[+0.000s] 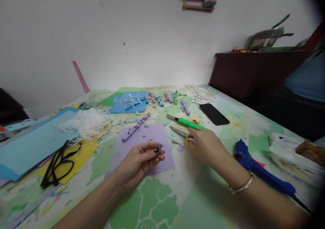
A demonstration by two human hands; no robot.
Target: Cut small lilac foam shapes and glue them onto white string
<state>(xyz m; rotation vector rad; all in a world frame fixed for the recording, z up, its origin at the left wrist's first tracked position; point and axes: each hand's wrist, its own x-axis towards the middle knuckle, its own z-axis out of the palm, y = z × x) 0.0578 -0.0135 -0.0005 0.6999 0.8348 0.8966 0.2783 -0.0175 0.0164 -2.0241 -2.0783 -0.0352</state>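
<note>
My left hand (144, 156) pinches a small curled strip of purple paper (159, 147) between thumb and fingers. Below it lies a lilac paper sheet (157, 134), bearing a rolled purple paper stick (135, 127) and some scraps. My right hand (203, 142) is closed over the handles of the scissors (179, 131), whose blades point to the upper left; its fingertips are partly hidden. Just beyond its index finger, apparently touching, is a green utility knife (189, 122) with its blade out.
A blue glue gun (259, 171) and white plastic bag (286, 151) lie right; a black phone (214, 114) is farther back. Left are glasses (61, 163), white yarn (88, 124) and blue paper (33, 137). Finished paper rolls (185, 107) and a blue sheet (116, 104) lie behind.
</note>
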